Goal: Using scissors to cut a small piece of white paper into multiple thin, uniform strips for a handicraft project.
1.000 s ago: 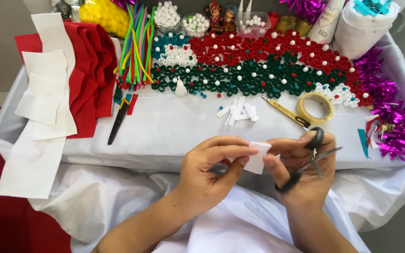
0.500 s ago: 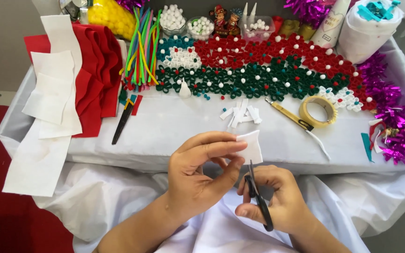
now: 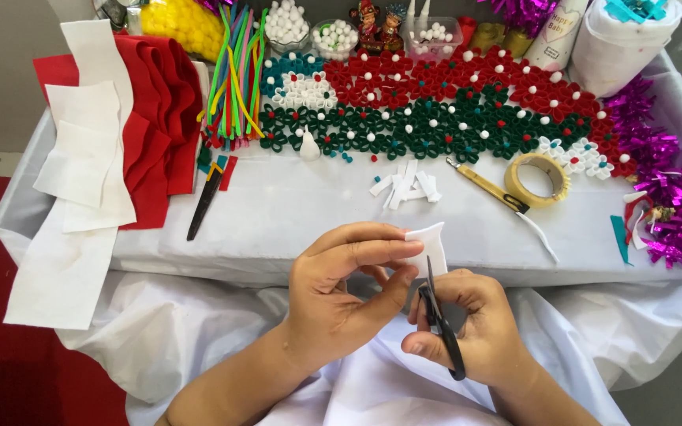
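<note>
White felt piece (image 3: 427,244), small and roughly rectangular, is pinched between the thumb and fingers of the left hand (image 3: 341,304), just in front of the near edge of the white-clothed table (image 3: 293,213). Black-handled scissors (image 3: 439,319) sit in the closed grip of the right hand (image 3: 471,327), their blades pointing up and touching the felt's lower edge. Beyond the felt, on the table, lie short white felt strips (image 3: 408,185); right of those, a yellow utility knife (image 3: 487,185) and a roll of tan tape (image 3: 542,177). Farther back spreads a field of red, green and white felt flowers (image 3: 451,110).
</note>
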